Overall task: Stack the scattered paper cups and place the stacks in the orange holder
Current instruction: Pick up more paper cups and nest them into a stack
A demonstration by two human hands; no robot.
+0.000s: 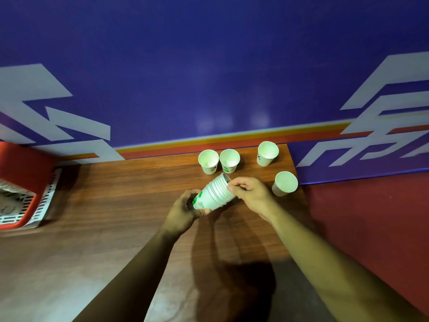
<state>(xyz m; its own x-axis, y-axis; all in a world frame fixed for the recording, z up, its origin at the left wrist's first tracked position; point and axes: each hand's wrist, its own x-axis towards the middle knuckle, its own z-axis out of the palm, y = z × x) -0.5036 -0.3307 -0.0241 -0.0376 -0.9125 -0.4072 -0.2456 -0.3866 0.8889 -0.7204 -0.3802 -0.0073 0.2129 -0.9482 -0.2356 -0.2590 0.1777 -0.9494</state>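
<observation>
A stack of several white paper cups (212, 194) with green print lies tilted above the wooden table (116, 205), mouth pointing up and away. My left hand (185, 210) grips the stack's base. My right hand (249, 194) pinches the rims at its open end. Several single cups stand upright behind: two side by side (208, 161) (229, 161), one further right (267, 153), and one at the table's right edge (285, 183). The orange holder (21, 173) sits at the far left, partly cut off by the frame.
A blue wall with white lettering and an orange stripe (209, 89) rises directly behind the table. The table's right edge drops to a red floor (371, 217). White slotted panels line the holder's side.
</observation>
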